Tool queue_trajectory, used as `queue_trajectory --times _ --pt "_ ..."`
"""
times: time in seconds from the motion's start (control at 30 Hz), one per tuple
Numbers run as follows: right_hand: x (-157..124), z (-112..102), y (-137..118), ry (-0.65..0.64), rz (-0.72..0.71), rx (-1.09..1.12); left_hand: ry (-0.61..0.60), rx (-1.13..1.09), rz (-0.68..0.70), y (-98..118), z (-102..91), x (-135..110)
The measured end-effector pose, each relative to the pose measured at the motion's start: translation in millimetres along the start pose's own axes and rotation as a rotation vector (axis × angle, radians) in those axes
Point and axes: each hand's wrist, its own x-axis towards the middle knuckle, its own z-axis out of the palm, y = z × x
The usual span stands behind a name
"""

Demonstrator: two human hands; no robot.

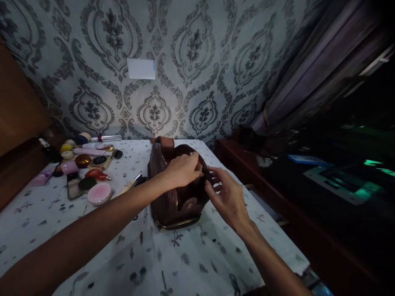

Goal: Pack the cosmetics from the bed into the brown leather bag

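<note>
A dark brown handbag (163,207) with zippers stands on the patterned tablecloth, its top gaping. My left hand (184,169) reaches over the opening with fingers curled and closed. Whatever those fingertips hold, if anything, is hidden from me. At the right side of the bag, my right hand (227,195) pinches the rim between thumb and fingers. A round snap flap (189,204) shows at the near side of the opening, and a brown strap (166,143) is at the back. The bag's inside is too dark to make out.
On the left lie several cosmetics, among them a pink round compact (99,193), a red-orange bottle (97,174) and a silver tube (106,138). A brush (126,187) lies just left of the bag. Wallpaper (154,102) rises behind; a dark red ledge (247,164) runs along the right.
</note>
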Motion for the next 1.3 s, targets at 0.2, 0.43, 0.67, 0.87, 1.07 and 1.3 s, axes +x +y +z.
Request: queue_trajectory --times 0.2,0.43,0.67,0.87,1.07,1.3 --pt "1 1 0 0.001 0.002 -0.015 -0.040 0.122 0.022 5 3.8 -1" --pt "-2 0 6 -0.038 -0.044 -0.100 0.270 -0.380 0.045 -5 -19.8 -11" --pt "21 -15 -13 -0.054 -0.109 0.229 0.070 -1.314 -0.040 -28 -46.8 -24" --pt "46 -27 -25 -0.030 0.145 0.685 0.025 -1.169 0.059 -37 -40.5 -31" --pt "54 -55 -34 0.115 -0.051 0.114 -0.230 0.021 0.227 -20 -29.0 -38" --pt "71 -64 -62 -0.255 -0.261 -0.392 -0.323 0.404 0.303 3 -4.0 -35"
